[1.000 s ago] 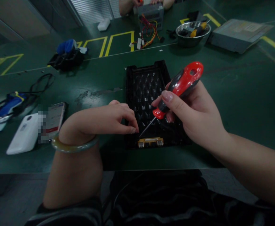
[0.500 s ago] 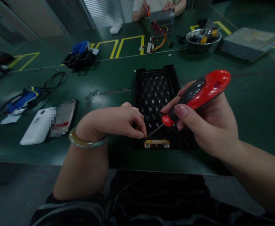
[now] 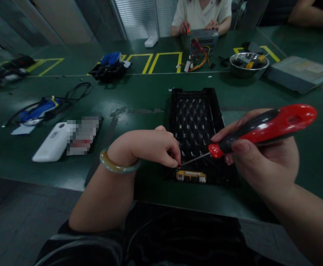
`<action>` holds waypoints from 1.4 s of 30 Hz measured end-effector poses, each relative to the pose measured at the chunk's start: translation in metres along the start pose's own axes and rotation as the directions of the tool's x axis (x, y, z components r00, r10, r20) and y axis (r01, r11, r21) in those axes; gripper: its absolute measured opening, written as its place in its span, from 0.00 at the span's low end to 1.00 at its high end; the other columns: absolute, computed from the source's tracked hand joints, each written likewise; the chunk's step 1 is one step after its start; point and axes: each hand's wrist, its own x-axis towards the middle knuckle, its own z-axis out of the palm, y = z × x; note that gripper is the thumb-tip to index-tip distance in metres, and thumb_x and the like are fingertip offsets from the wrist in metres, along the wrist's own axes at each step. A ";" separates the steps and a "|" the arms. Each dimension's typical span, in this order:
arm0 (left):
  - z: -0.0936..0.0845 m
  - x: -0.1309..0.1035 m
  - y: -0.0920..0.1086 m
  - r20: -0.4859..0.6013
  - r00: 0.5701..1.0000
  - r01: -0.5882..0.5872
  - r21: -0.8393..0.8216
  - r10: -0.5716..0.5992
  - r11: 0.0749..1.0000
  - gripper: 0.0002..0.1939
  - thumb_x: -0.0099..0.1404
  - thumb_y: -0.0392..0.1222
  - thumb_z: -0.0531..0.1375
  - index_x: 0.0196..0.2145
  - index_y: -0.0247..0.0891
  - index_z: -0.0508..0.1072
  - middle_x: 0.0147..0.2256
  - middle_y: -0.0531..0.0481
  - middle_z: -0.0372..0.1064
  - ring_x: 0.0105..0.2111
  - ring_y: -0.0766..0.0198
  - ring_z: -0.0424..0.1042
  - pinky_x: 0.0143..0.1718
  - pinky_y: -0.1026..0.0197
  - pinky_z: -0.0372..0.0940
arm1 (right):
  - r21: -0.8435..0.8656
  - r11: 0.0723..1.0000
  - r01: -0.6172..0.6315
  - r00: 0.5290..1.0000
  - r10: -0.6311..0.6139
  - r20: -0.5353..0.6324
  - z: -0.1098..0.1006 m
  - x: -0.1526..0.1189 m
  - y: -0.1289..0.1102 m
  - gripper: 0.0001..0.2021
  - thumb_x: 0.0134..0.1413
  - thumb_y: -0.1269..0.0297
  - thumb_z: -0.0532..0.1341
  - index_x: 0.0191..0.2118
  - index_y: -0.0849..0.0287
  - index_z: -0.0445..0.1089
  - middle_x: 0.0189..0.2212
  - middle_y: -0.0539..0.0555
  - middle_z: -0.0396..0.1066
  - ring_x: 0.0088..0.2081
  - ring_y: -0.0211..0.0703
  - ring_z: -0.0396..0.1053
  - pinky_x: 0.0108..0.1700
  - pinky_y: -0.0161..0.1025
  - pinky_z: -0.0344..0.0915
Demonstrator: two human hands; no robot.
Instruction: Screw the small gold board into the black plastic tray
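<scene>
My right hand [image 3: 266,162] is closed around the red and black handle of a screwdriver [image 3: 263,127], which slants down to the left. Its thin shaft ends at the fingertips of my left hand [image 3: 161,147], near the lower left of a black plastic casing [image 3: 219,120]. The thumb and forefinger of my left hand are pinched together at the tip; what they hold, if anything, is too small to make out. Along the casing's near edge sits a small orange-brown circuit board [image 3: 191,176] with metal ports. The casing lies flat, its quilted inner face upward.
A white power bank [image 3: 52,142] and a phone [image 3: 85,136] lie left, near a blue corded device [image 3: 41,110]. Farther back are a black and blue bundle [image 3: 108,66], a metal bowl [image 3: 246,72], a grey panel [image 3: 299,75] and a co-worker handling a metal box [image 3: 204,38].
The view has shifted, so the table's things sit lower and mostly farther right. The screwdriver has tilted flatter, its handle lower and farther right, with its tip still at my left fingertips.
</scene>
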 end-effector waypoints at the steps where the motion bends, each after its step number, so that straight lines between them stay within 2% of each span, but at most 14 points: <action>1: 0.000 0.000 0.000 -0.006 1.000 0.000 0.002 0.000 1.000 0.09 0.65 0.45 0.60 0.37 0.49 0.81 0.36 0.57 0.79 0.40 0.66 0.73 0.50 0.58 0.49 | 0.010 1.000 0.021 0.999 -0.021 -0.040 0.000 0.001 0.001 0.12 0.55 0.70 0.67 0.44 0.55 0.68 0.34 0.54 0.77 0.21 0.35 0.68 0.16 0.34 0.60; 4: 0.001 0.000 0.000 -0.018 1.000 -0.012 -0.008 0.011 1.000 0.09 0.65 0.45 0.60 0.37 0.48 0.82 0.36 0.56 0.79 0.41 0.65 0.73 0.50 0.58 0.49 | 0.017 0.993 0.117 0.980 -0.112 -0.166 -0.001 0.006 0.004 0.09 0.56 0.63 0.67 0.42 0.55 0.70 0.31 0.51 0.76 0.18 0.33 0.65 0.12 0.31 0.53; 7: 0.001 0.000 0.000 -0.018 1.000 -0.017 -0.026 0.017 1.000 0.10 0.66 0.45 0.59 0.37 0.47 0.82 0.36 0.55 0.80 0.41 0.64 0.73 0.51 0.58 0.49 | -0.008 0.980 0.201 0.937 -0.194 -0.290 -0.005 0.014 0.008 0.10 0.55 0.55 0.68 0.38 0.54 0.72 0.26 0.46 0.72 0.19 0.32 0.65 0.10 0.28 0.48; 10: -0.001 -0.001 0.000 -0.030 1.000 -0.009 -0.032 0.008 0.999 0.10 0.66 0.44 0.59 0.38 0.48 0.82 0.37 0.55 0.80 0.40 0.64 0.73 0.52 0.57 0.49 | -0.038 0.966 0.257 0.894 -0.252 -0.370 -0.008 0.019 0.008 0.12 0.52 0.54 0.70 0.35 0.56 0.73 0.23 0.45 0.69 0.21 0.32 0.67 0.11 0.28 0.47; 11: -0.002 -0.001 -0.001 -0.034 0.999 0.000 -0.030 -0.001 1.000 0.10 0.66 0.44 0.59 0.38 0.48 0.81 0.37 0.55 0.80 0.40 0.64 0.73 0.52 0.57 0.49 | -0.033 0.965 0.259 0.897 -0.253 -0.362 -0.008 0.019 0.008 0.12 0.52 0.54 0.70 0.35 0.56 0.72 0.23 0.45 0.69 0.21 0.32 0.66 0.11 0.28 0.47; 13: -0.004 -0.002 -0.002 -0.044 0.999 0.023 -0.024 -0.024 0.999 0.10 0.67 0.44 0.59 0.38 0.49 0.81 0.38 0.56 0.79 0.41 0.64 0.73 0.52 0.58 0.49 | -0.016 0.974 0.224 0.934 -0.220 -0.280 -0.008 0.017 0.005 0.13 0.55 0.54 0.68 0.39 0.56 0.71 0.26 0.46 0.72 0.20 0.32 0.65 0.12 0.29 0.49; 16: -0.005 -0.003 -0.005 -0.041 0.999 0.026 -0.020 -0.027 0.999 0.10 0.67 0.44 0.59 0.39 0.49 0.81 0.39 0.57 0.79 0.41 0.65 0.73 0.53 0.59 0.49 | -0.017 0.992 0.125 0.989 -0.126 -0.074 -0.006 0.007 0.000 0.17 0.58 0.51 0.65 0.47 0.56 0.66 0.34 0.52 0.74 0.24 0.35 0.67 0.16 0.33 0.59; 19: -0.005 -0.002 -0.006 -0.029 1.000 0.009 -0.026 -0.009 1.000 0.10 0.67 0.44 0.59 0.40 0.48 0.81 0.39 0.57 0.79 0.41 0.65 0.73 0.54 0.60 0.49 | -0.098 0.994 0.046 0.994 -0.036 0.101 -0.003 -0.003 -0.007 0.23 0.59 0.52 0.64 0.55 0.58 0.62 0.41 0.57 0.71 0.35 0.42 0.72 0.30 0.41 0.71; 21: -0.005 -0.002 -0.006 -0.025 1.000 0.013 -0.027 -0.013 1.000 0.10 0.67 0.43 0.59 0.40 0.47 0.81 0.39 0.57 0.79 0.42 0.65 0.73 0.55 0.60 0.48 | -0.165 0.984 0.067 0.986 -0.040 0.161 -0.003 -0.007 -0.012 0.25 0.59 0.57 0.65 0.58 0.57 0.60 0.44 0.57 0.69 0.41 0.46 0.72 0.39 0.45 0.72; 24: -0.004 -0.002 -0.005 -0.010 1.000 0.011 -0.033 -0.011 0.999 0.10 0.66 0.43 0.59 0.40 0.48 0.81 0.40 0.57 0.79 0.42 0.65 0.73 0.55 0.61 0.49 | -0.188 0.977 0.100 0.983 -0.067 0.171 -0.001 -0.008 -0.015 0.24 0.56 0.64 0.66 0.57 0.55 0.62 0.43 0.56 0.67 0.41 0.46 0.71 0.41 0.46 0.73; 29: -0.004 0.000 -0.003 0.031 0.999 0.022 -0.036 -0.020 0.999 0.11 0.66 0.42 0.59 0.39 0.49 0.82 0.39 0.58 0.80 0.41 0.65 0.72 0.54 0.60 0.49 | -0.144 0.989 0.039 0.995 -0.025 0.100 0.003 -0.006 -0.015 0.15 0.57 0.64 0.65 0.50 0.55 0.66 0.40 0.54 0.68 0.36 0.43 0.71 0.35 0.42 0.73; 35: -0.002 0.002 -0.003 0.050 0.998 0.027 -0.016 -0.026 1.000 0.11 0.66 0.44 0.58 0.39 0.49 0.82 0.39 0.58 0.80 0.41 0.65 0.72 0.55 0.61 0.49 | -0.127 0.991 0.042 0.990 -0.024 0.136 0.003 -0.006 -0.009 0.16 0.55 0.69 0.66 0.50 0.57 0.66 0.40 0.55 0.68 0.37 0.44 0.71 0.36 0.42 0.74; 42: -0.002 0.001 -0.003 0.043 0.999 0.034 -0.014 -0.033 0.999 0.11 0.66 0.45 0.59 0.39 0.51 0.82 0.38 0.58 0.80 0.40 0.65 0.73 0.55 0.60 0.48 | -0.138 0.990 0.029 0.991 -0.011 0.132 0.002 -0.006 -0.008 0.17 0.53 0.68 0.67 0.49 0.55 0.68 0.40 0.56 0.70 0.37 0.46 0.72 0.39 0.45 0.73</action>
